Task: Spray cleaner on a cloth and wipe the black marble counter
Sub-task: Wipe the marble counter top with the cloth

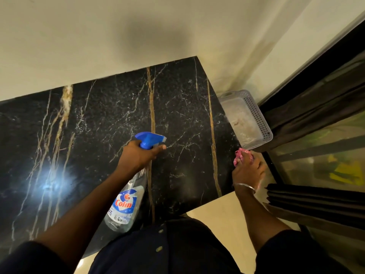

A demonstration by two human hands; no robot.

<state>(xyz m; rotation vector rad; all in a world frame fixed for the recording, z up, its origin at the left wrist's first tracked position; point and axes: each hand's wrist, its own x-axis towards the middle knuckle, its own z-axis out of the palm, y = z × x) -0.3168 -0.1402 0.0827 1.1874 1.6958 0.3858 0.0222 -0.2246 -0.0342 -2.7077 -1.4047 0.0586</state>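
Two hands were up over the counter (pixel 98 119), both busy. Nearest the camera, a dark buttoned shirt (pixel 164 248) filled the bottom of the view, with short sleeves on both arms. The left hand (pixel 138 153) was wrapped around the neck of a clear spray bottle (pixel 126 202), one finger stretched forward under the blue trigger head (pixel 150 139); the bottle hung tilted above the black marble, its base toward the person and its nozzle pointing right, toward the other hand. The right hand (pixel 247 170), a thin bangle (pixel 244 186) on its wrist, was closed on a bunched pink cloth (pixel 240 154), held just past the counter's right edge and well apart from the bottle. The marble showed gold and white veins and a bright glare spot on its left part. Beyond the cloth, a pale perforated basket (pixel 254 113) sat beside the counter's right edge, against the cream wall (pixel 118 36). A dark-framed glass panel (pixel 325 119) ran along the right.
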